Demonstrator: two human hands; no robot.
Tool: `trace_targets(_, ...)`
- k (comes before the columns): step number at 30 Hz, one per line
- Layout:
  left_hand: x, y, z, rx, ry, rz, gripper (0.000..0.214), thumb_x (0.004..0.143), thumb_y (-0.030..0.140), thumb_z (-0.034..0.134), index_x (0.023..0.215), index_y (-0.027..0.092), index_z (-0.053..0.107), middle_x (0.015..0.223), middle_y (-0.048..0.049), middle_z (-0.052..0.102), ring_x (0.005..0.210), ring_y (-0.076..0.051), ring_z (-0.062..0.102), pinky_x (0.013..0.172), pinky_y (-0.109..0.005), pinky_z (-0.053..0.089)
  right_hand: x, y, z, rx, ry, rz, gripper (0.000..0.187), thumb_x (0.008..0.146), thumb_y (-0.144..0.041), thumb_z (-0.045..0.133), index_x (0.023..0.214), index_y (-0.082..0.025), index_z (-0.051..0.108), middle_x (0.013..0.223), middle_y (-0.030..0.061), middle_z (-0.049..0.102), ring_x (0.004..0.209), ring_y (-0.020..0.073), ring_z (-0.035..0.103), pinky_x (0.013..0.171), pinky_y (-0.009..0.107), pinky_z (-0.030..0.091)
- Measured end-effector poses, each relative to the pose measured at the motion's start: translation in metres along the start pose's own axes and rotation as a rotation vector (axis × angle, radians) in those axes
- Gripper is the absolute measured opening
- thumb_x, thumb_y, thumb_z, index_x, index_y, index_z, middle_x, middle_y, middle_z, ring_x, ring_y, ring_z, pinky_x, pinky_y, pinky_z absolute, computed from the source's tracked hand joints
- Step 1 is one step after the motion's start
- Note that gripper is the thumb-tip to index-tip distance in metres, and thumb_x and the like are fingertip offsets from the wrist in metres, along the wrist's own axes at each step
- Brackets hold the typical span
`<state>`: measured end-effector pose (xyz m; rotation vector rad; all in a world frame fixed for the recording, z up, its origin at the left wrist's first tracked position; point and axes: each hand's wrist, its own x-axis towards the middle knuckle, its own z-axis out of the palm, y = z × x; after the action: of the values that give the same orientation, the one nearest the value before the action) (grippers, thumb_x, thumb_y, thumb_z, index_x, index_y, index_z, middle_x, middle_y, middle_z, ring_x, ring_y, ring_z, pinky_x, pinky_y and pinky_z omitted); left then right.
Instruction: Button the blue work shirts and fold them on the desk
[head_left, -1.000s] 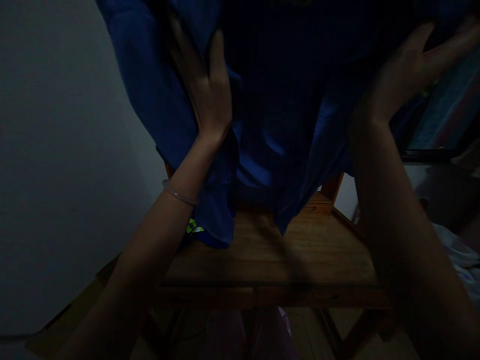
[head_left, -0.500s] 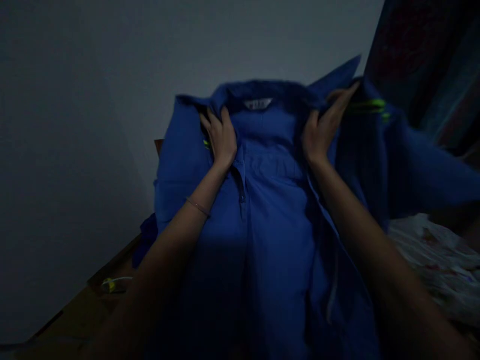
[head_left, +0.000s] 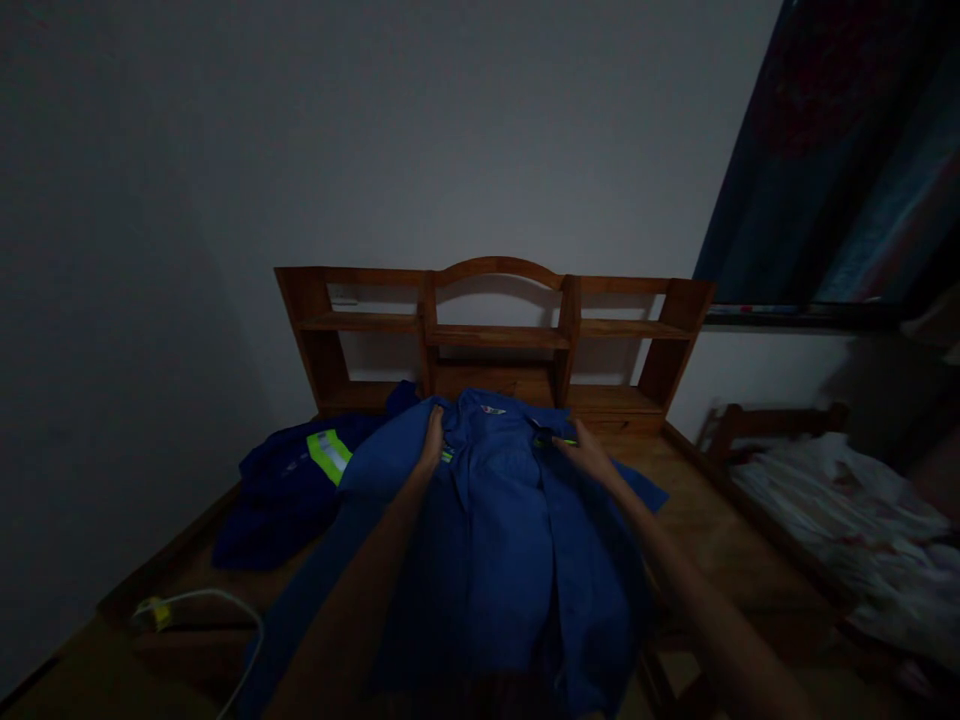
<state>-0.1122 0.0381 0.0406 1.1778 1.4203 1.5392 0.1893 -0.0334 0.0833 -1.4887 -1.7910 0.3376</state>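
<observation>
A blue work coverall (head_left: 510,510) lies spread over the wooden desk, collar at the far end and front open. A small white label shows inside its collar, and yellow-green trim marks both chest sides. My left hand (head_left: 433,438) grips the cloth near the left shoulder, its fingers partly hidden. Closed on the right chest edge, beside the yellow trim, is my right hand (head_left: 586,452). The lower part of the coverall hangs toward me in shadow.
Behind the coverall stands a wooden shelf unit (head_left: 495,338) against the wall. A darker blue garment (head_left: 285,490) with a reflective band lies at left. A white cable (head_left: 217,594) runs at lower left. White plastic bags (head_left: 847,500) and a wooden chair (head_left: 776,420) are at right.
Both hands have lowered the coverall from in front of me, away from me and down onto the desk. The shelf unit and the darker garment now show. Both hands still hold the cloth.
</observation>
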Motion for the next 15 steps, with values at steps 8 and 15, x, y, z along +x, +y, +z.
trace_targets(8,-0.037,0.008,0.037,0.700,0.139,0.502,0.056,0.085,0.041,0.050,0.135,0.020,0.039,0.142,-0.0154,0.034,0.131,-0.031,0.033,0.106,-0.045,0.028,-0.218,-0.039,0.026,-0.491,0.044,0.128,0.071,0.082,-0.053,0.049,0.141,-0.020,0.030,0.123,0.0166,0.049,0.103,0.0308,0.057,0.074,0.039,0.052)
trace_targets(15,-0.090,-0.005,0.123,0.771,-0.454,0.313,0.060,0.069,0.059,0.063,0.110,0.016,0.059,0.101,-0.0131,0.064,0.094,-0.026,0.061,0.078,-0.030,0.046,-0.269,-0.026,0.059,-0.503,-0.035,0.294,0.056,0.081,-0.017,0.038,0.137,-0.018,0.037,0.115,0.0164,0.058,0.069,0.0226,0.067,0.051,0.029,0.050)
